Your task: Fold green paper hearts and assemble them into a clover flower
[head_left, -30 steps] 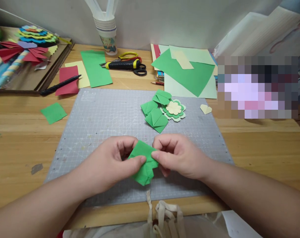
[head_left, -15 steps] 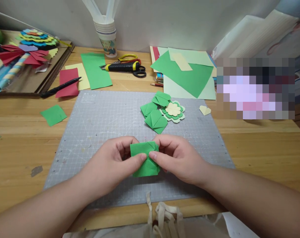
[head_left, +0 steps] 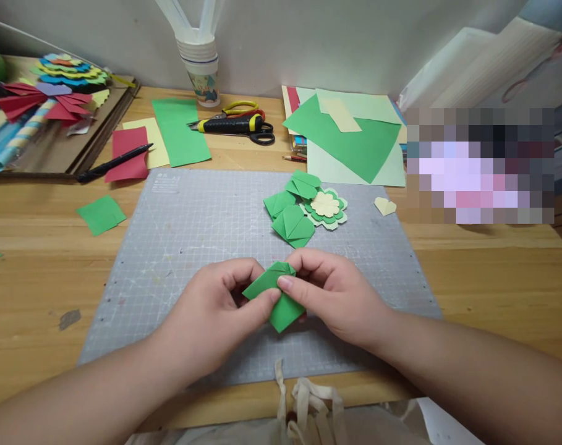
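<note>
Both my hands hold a small folded green paper piece [head_left: 281, 309] just above the near part of the grey cutting mat [head_left: 192, 222]. My left hand [head_left: 216, 315] pinches its left side with thumb on top. My right hand [head_left: 331, 296] pinches its right and upper edge, fingers curled round it. Farther back on the mat lie three folded green paper hearts [head_left: 292, 216] beside a layered green and cream paper flower [head_left: 326, 207], with a small cream heart [head_left: 385, 206] to the right.
On the wooden desk behind the mat lie scissors and a utility knife [head_left: 238, 123], a stack of paper cups [head_left: 201, 65], green, red and yellow paper sheets [head_left: 355, 139], a black pen [head_left: 114, 162], a green square [head_left: 101, 214], and a cardboard tray with paper crafts [head_left: 44, 105] at left.
The green piece has been turned between my fingers: from a flat squarish shape it is now tilted with a corner pointing down. Both hands stayed in place.
</note>
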The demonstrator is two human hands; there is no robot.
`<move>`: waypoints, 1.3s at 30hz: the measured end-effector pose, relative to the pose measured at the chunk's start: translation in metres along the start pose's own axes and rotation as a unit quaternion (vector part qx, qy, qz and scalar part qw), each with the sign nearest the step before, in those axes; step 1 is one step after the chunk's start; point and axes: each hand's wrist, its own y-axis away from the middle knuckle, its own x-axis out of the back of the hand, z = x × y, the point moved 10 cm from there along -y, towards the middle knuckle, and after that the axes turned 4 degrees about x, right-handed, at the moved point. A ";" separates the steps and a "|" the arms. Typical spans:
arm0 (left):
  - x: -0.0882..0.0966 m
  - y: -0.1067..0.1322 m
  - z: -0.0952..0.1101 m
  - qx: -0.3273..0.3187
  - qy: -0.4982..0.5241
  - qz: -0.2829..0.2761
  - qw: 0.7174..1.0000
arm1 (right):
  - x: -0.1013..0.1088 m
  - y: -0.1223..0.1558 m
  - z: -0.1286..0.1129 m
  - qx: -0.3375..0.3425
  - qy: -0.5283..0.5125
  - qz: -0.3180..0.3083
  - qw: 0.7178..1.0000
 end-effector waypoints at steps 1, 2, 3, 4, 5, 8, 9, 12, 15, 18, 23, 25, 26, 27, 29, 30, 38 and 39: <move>0.001 0.000 0.000 0.003 0.002 0.003 1.000 | 0.000 0.000 0.000 -0.004 -0.011 0.003 1.000; 0.001 0.000 -0.001 0.006 0.000 0.006 1.000 | 0.000 0.000 0.000 -0.003 -0.016 0.005 1.000; 0.001 0.000 -0.002 0.009 -0.004 0.007 1.000 | 0.001 0.001 -0.002 0.002 -0.013 0.007 1.000; 0.001 -0.001 -0.003 0.012 -0.009 0.005 1.000 | 0.001 0.001 -0.004 0.008 -0.006 0.009 1.000; -0.001 -0.001 -0.003 0.014 -0.012 -0.001 1.000 | 0.002 0.001 -0.006 0.013 0.002 0.010 1.000; -0.006 0.000 -0.005 0.015 -0.019 -0.024 0.999 | 0.001 0.002 -0.007 0.011 0.018 0.003 1.000; -0.007 0.000 -0.005 0.014 -0.020 -0.028 0.999 | 0.001 0.002 -0.006 0.008 0.020 0.000 1.000; -0.004 0.000 -0.007 0.014 -0.009 -0.018 1.000 | 0.002 0.001 -0.007 0.012 0.017 -0.012 1.000; 0.004 -0.001 -0.008 0.010 0.031 0.002 0.999 | 0.000 0.000 -0.007 0.019 -0.021 -0.035 0.999; 0.014 -0.002 -0.006 -0.003 0.084 0.033 0.996 | 0.003 -0.001 -0.002 0.010 -0.053 -0.032 0.998; 0.021 -0.004 -0.001 -0.022 0.101 0.056 0.993 | 0.007 -0.003 -0.001 0.012 -0.006 -0.005 1.000; 0.020 -0.005 -0.002 -0.024 0.097 0.053 0.994 | 0.008 -0.004 -0.004 0.022 0.009 0.000 1.000; 0.019 -0.005 -0.003 -0.022 0.094 0.052 0.994 | 0.008 -0.004 -0.006 0.026 0.016 0.003 1.000; 0.019 -0.005 -0.004 -0.021 0.090 0.051 0.994 | 0.009 -0.004 -0.007 0.028 0.022 0.006 0.999; 0.017 -0.006 -0.006 -0.020 0.086 0.044 0.995 | 0.010 -0.003 -0.009 0.032 0.027 0.011 0.999; 0.015 -0.006 -0.007 -0.022 0.086 0.039 0.995 | 0.011 -0.003 -0.010 0.031 0.029 0.015 0.999; 0.008 -0.004 -0.004 -0.018 0.090 0.012 0.996 | 0.009 -0.002 -0.022 0.080 0.089 0.010 0.993; 0.010 -0.004 -0.004 -0.017 0.097 0.018 0.995 | 0.009 -0.002 -0.024 0.090 0.106 0.008 0.990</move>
